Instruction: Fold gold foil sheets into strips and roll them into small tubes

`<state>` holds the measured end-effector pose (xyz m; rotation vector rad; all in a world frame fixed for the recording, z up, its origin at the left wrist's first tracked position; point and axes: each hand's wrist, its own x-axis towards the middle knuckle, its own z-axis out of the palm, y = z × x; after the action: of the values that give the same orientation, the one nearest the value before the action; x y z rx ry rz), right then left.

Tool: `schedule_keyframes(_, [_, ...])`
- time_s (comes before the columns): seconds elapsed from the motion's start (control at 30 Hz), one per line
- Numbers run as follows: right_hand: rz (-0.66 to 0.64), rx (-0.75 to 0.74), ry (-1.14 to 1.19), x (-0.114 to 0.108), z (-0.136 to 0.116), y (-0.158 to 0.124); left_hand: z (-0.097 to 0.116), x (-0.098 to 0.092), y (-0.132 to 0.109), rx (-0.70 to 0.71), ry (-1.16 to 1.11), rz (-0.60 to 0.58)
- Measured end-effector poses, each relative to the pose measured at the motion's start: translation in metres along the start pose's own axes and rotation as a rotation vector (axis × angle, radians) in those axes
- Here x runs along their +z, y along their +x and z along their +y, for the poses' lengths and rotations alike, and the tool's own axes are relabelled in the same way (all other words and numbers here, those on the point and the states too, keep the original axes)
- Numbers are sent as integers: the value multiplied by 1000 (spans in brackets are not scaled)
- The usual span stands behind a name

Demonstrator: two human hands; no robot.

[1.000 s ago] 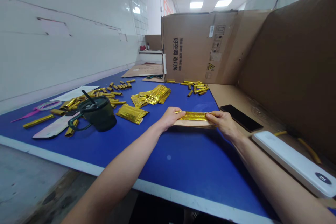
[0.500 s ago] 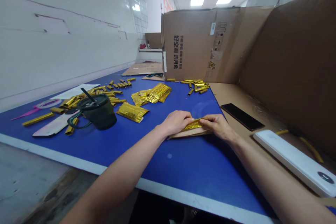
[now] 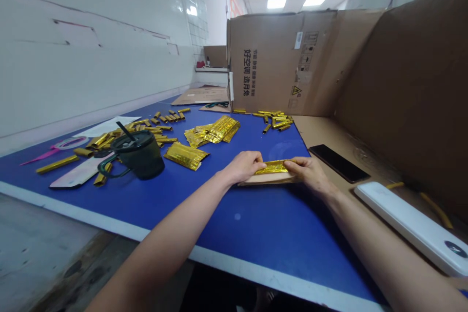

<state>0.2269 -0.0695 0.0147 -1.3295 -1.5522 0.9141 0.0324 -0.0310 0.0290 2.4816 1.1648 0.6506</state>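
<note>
Between my two hands is a sheet of gold foil paper (image 3: 273,167) with a plain brown underside, partly folded over, just above the blue table (image 3: 234,224). My left hand (image 3: 245,165) is closed on its left end, thumb along the gold face. The right end is pinched by my right hand (image 3: 306,171). Fingertips beneath the sheet are hidden. Left of my hands lies a flat gold packet (image 3: 186,155), and behind it a loose stack of flat gold foil pieces (image 3: 219,129).
A dark green mug with a straw (image 3: 141,156) stands at left among gold tubes, near a pale phone (image 3: 78,173). More gold tubes (image 3: 280,122) lie by the large carton (image 3: 278,63). At right are a black phone (image 3: 340,163) and a white device (image 3: 409,224).
The gold strip between my hands shows wider and flatter, and my right thumb has shifted slightly right along it. Both hands keep hold of the sheet.
</note>
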Motion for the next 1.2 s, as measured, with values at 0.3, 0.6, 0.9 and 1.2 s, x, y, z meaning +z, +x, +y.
schedule_keyframes(0.3, [10, 6, -17, -3, 1, 1, -6, -4, 2, -31, -69, 3])
schedule_keyframes(0.6, [-30, -66, -87, -9, -1, 3, -11, 2, 3, -30, -106, -51])
schedule_keyframes(0.9, [-218, -353, -747, 9, -12, -11, 12, 12, -6, 105, 80, -95])
schedule_keyframes(1.2, [-152, -64, -400, -16, 9, 8, -9, 0, 2, 29, 38, -19])
